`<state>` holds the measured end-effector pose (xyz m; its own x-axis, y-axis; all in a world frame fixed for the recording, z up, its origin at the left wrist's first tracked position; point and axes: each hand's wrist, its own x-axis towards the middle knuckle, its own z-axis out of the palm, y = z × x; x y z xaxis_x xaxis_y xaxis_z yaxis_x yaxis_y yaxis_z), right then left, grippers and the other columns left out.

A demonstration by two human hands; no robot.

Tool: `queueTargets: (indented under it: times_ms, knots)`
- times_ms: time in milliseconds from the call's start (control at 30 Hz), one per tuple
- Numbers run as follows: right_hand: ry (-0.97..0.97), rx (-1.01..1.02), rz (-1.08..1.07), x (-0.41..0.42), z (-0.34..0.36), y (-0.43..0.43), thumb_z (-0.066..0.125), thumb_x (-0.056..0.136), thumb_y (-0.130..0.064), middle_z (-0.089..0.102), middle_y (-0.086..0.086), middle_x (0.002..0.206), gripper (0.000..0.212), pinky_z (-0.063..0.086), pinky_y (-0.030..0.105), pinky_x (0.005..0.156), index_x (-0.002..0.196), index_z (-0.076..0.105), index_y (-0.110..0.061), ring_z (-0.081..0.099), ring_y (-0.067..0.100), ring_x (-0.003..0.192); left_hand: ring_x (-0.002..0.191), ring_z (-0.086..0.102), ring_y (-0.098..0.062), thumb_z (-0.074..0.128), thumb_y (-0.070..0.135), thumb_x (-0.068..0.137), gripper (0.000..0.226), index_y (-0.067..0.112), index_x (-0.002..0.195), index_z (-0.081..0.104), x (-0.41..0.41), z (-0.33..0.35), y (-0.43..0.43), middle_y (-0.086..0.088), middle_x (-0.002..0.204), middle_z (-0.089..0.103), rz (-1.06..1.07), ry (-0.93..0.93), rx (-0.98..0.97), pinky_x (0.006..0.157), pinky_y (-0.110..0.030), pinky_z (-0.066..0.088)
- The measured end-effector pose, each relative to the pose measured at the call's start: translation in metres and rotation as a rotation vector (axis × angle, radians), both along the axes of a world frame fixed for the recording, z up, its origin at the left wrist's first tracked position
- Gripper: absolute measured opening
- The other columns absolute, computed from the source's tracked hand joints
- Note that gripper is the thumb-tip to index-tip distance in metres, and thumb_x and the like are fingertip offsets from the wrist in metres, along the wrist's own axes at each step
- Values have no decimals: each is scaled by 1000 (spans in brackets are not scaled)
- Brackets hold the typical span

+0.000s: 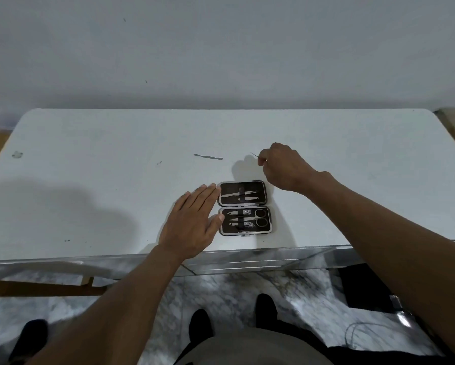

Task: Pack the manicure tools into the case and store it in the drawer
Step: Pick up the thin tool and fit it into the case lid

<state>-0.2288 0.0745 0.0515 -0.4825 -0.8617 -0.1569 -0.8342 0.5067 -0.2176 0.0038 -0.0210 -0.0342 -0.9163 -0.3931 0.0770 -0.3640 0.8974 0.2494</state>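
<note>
Pinching a thin tool [255, 155], right hand [283, 167] hovers beyond open case [244, 207].

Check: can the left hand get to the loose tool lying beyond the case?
Probably yes. The left hand lies flat beside the open case, and the bare table leads to the loose tool; the right hand is off to its right.

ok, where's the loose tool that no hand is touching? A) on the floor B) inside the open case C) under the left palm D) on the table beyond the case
D: a slim metal tool lies alone on the white table, beyond the open case, apart from both hands.
</note>
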Motion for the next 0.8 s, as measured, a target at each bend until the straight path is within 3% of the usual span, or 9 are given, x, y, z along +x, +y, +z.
queueTargets:
  times_ms: [233, 533, 800]
  knots:
    - [0, 72, 94, 0, -3, 8, 52, 90, -2, 61, 12, 118, 37, 37, 28, 78, 123, 62, -14, 58, 30, 107, 145, 22, -11, 24, 49, 98, 61, 20, 152, 26, 0, -1, 0, 4, 157, 30, 0, -2, -4, 118, -36, 19]
    - [4, 111, 135, 0, 0, 24, 49, 90, -13, 70, 4, 107, 24, 52, 39, 84, 104, 67, -21, 63, 28, 96, 145, 22, -11, 23, 50, 98, 61, 21, 152, 26, 1, -1, -1, 4, 157, 30, -1, -9, -10, 118, -35, 16]
    - [15, 111, 157, 6, -3, 23, 48, 91, -12, 68, 2, 103, 24, 49, 36, 77, 101, 68, -20, 61, 27, 92, 146, 20, -10, 22, 50, 98, 62, 21, 152, 25, 0, -1, 0, 5, 157, 29, -4, -6, 3, 119, -35, 16]
